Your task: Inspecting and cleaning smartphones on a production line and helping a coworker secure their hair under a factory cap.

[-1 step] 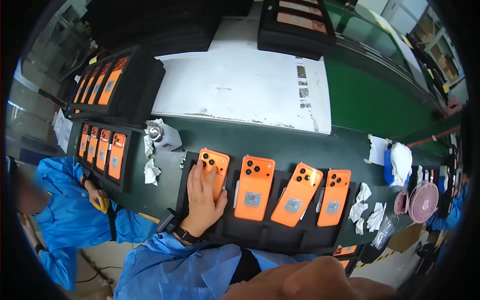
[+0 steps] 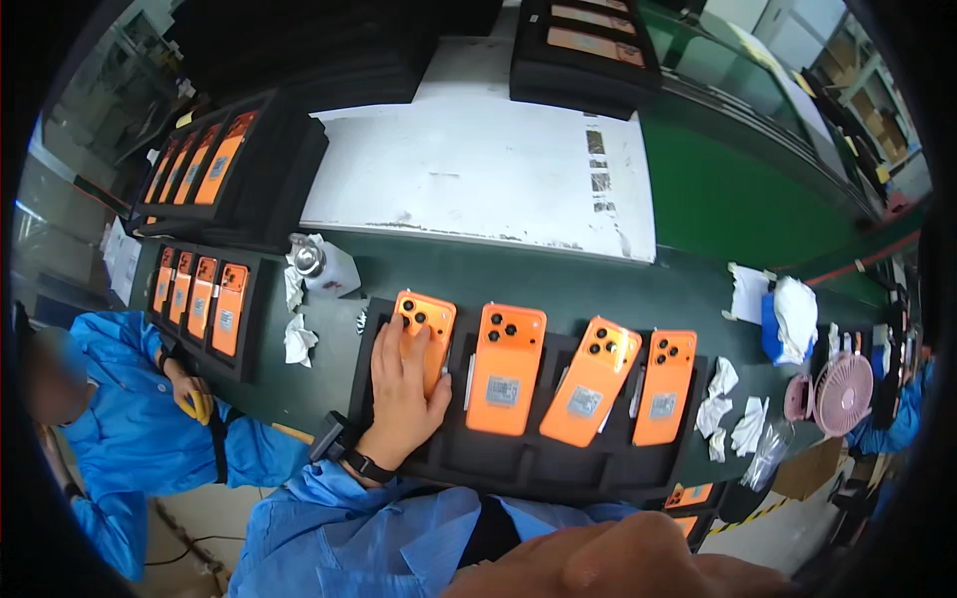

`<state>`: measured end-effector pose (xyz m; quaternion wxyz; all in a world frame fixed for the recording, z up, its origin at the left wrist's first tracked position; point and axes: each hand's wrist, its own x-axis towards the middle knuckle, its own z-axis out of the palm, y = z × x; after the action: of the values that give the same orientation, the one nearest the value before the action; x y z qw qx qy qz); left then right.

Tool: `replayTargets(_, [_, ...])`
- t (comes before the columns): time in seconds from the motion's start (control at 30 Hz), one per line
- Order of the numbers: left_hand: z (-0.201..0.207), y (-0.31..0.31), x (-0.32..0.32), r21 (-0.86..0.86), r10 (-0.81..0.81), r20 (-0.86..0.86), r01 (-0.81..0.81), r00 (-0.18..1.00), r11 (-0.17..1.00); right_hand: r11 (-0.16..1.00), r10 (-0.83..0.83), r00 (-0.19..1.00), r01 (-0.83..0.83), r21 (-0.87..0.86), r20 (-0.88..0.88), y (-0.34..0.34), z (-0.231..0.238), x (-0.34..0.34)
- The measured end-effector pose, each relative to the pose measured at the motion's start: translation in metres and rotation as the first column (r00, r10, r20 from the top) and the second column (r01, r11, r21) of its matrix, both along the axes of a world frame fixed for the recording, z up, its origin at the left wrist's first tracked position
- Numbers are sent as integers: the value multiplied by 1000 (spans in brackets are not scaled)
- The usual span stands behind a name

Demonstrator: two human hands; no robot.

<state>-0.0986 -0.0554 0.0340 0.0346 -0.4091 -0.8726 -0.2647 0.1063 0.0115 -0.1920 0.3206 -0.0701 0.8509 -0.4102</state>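
My left hand (image 2: 401, 399) lies over the leftmost orange phone (image 2: 440, 344), fingers across its back beside the camera lenses and thumb at its right edge. The hand hides the lower part of that phone. Three more orange phones lie back side up to its right: one nearly straight (image 2: 504, 364), one tilted (image 2: 588, 389) and one at the right end (image 2: 666, 374). Each of these three bears a grey printed label. All rest on a black foam tray (image 2: 573, 476) with slots. My right hand is not in view.
At left, a person in blue (image 2: 150, 399) sits by another phone tray (image 2: 199, 344). A metal-topped bottle (image 2: 329, 269) and crumpled tissue (image 2: 299, 341) lie behind my hand. Stacked trays (image 2: 289, 169) stand at far left. Tissues (image 2: 748, 427) and a pink fan (image 2: 842, 396) are at right.
The whole view has shifted very slightly. My left hand stays on the leftmost phone, and the other phones keep their places.
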Motion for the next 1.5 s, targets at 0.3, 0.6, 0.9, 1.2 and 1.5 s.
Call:
replayTargets(0.3, [-15,-28,3,111,-18,-71,26,997,993,961,-247,889,277,23,-385,-6,5,37])
replayTargets(0.6, [-31,-10,-9,300,-46,-110,77,993,951,744,-627,713,668,33,-314,-13,88,110])
replayTargets(0.9, [-34,-30,-17,310,81,20,-83,997,947,747,-617,655,662,-62,-437,-12,233,103])
replayTargets(1.2, [-40,-2,-5,465,84,-20,-65,996,883,298,-594,-76,904,-307,-801,97,161,92])
replayTargets(1.5, [-51,4,-13,423,117,56,-129,992,897,287,-252,269,938,194,-930,57,195,76])
